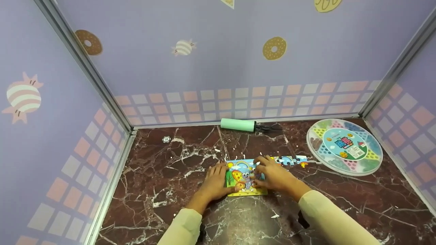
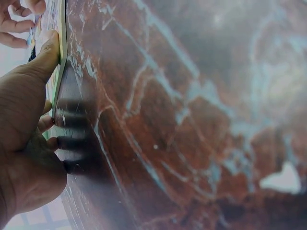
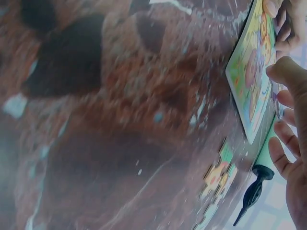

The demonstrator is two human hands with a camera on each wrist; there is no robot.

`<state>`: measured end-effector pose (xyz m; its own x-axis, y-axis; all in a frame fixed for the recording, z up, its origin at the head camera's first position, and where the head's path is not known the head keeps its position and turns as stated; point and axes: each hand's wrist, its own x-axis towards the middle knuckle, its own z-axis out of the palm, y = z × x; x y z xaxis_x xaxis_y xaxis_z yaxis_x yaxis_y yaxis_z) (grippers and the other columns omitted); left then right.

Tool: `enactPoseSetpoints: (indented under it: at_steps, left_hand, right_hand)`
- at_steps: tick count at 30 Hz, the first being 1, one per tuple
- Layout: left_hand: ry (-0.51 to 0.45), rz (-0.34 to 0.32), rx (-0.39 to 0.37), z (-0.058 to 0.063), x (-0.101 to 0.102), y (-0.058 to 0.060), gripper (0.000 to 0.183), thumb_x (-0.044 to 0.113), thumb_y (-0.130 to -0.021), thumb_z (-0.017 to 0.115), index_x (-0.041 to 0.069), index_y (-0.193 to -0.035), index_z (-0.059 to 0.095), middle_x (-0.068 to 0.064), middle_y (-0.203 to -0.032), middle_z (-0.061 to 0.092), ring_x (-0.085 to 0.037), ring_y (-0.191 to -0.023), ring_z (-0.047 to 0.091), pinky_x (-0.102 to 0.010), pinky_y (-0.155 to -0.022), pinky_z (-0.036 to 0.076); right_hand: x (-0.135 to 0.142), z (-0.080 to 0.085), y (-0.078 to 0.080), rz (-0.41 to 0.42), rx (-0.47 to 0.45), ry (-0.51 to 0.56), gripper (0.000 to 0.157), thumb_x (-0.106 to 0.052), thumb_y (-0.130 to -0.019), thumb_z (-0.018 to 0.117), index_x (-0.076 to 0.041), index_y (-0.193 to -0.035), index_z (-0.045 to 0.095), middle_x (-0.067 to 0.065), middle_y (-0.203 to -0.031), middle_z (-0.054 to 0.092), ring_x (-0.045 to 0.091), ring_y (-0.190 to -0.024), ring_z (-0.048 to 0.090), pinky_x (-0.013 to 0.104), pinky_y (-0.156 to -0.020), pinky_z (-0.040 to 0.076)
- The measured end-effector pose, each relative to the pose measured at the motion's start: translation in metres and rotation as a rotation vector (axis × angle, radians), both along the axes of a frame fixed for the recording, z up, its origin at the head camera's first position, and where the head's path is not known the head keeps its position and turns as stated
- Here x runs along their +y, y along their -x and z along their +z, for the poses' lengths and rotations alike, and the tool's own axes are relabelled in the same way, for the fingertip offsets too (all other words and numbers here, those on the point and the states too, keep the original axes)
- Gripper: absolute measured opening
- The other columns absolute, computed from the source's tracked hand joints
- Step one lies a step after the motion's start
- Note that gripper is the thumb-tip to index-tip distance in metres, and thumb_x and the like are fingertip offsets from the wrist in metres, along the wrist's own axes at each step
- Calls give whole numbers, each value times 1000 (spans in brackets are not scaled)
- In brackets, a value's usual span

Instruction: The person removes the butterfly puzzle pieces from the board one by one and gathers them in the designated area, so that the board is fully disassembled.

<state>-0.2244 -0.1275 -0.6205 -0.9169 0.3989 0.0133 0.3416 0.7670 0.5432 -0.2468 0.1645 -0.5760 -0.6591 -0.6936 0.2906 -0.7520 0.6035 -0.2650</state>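
Note:
A jigsaw puzzle board point(image 1: 235, 175) with a cartoon butterfly, rainbow and sun lies flat on the dark marbled table. My left hand point(image 1: 214, 182) rests against its left side, thumb laid over the lower edge; the left wrist view shows the same thumb point(image 2: 48, 50) pressing the rim. Over the board's right half, my right hand point(image 1: 274, 175) bends its fingers and thumb around a puzzle piece point(image 1: 260, 176), mostly hidden beneath them. Behind that hand, loose puzzle pieces point(image 1: 287, 160) lie in a row; some also show in the right wrist view, where the board point(image 3: 252, 72) appears edge-on.
Near the back wall lies a mint-green hand pump point(image 1: 237, 124) with a black nozzle. A round, clear-lidded game case point(image 1: 315, 153) stands at the right. A small round token point(image 1: 166, 139) sits at the back left. Patterned panels enclose the table.

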Motion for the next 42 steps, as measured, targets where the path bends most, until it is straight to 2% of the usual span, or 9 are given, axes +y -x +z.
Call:
enactPoseSetpoints:
  at_steps: [5, 12, 19, 26, 33, 40, 42]
  left_hand:
    - [13, 0, -19, 3, 1, -2, 100, 67, -89, 81, 1, -156, 48, -26, -172, 39, -48, -165, 31, -70, -138, 16]
    - [11, 1, -27, 2, 1, 0, 98, 65, -91, 82, 2, -157, 47, -25, -171, 40, -48, -165, 31, -71, -137, 16]
    - [1, 0, -14, -4, 0, 2, 98, 66, -90, 82, 3, -157, 48, -24, -171, 40, -47, -164, 32, -70, -138, 16]
    - [-4, -11, 11, 5, 0, -2, 96, 63, -90, 82, 0, -155, 48, -27, -168, 41, -49, -162, 35, -73, -135, 20]
    - [21, -5, -18, 19, 3, -7, 90, 55, -92, 84, 0, -153, 49, -26, -169, 41, -49, -161, 35, -73, -135, 21]
    - [22, 8, -37, 12, 3, -3, 91, 59, -91, 83, 3, -155, 48, -23, -172, 38, -48, -164, 32, -70, -137, 20]
    - [23, 0, -33, 14, 3, -4, 92, 59, -91, 83, 2, -154, 48, -24, -171, 38, -48, -163, 32, -71, -136, 20]
  right_hand:
    - [16, -2, 0, -2, 70, 15, 19, -21, -85, 92, -9, -93, 78, 17, -130, 69, 34, -110, 63, 52, -91, 62]
    - [40, -6, 0, -22, 87, 61, 20, -16, -82, 93, -9, -88, 75, 18, -128, 71, 32, -106, 63, 49, -86, 61]
    - [64, -11, -3, -80, 86, 41, 19, -17, -80, 91, -11, -87, 75, 17, -124, 71, 33, -106, 64, 52, -90, 61]
    - [86, -13, -4, -89, 73, 55, 19, -12, -80, 91, -10, -93, 78, 21, -126, 73, 41, -111, 68, 57, -91, 62]
    - [106, -14, -7, -93, 91, 46, 23, -11, -79, 92, -8, -96, 78, 21, -125, 73, 39, -110, 70, 54, -90, 63]
    - [119, -15, -13, -124, 81, 12, 21, -11, -81, 93, -8, -95, 79, 19, -123, 70, 37, -111, 70, 52, -89, 64]
    - [120, -17, -13, -113, 102, 17, 20, -11, -79, 94, -8, -94, 80, 18, -119, 70, 35, -107, 68, 50, -86, 63]
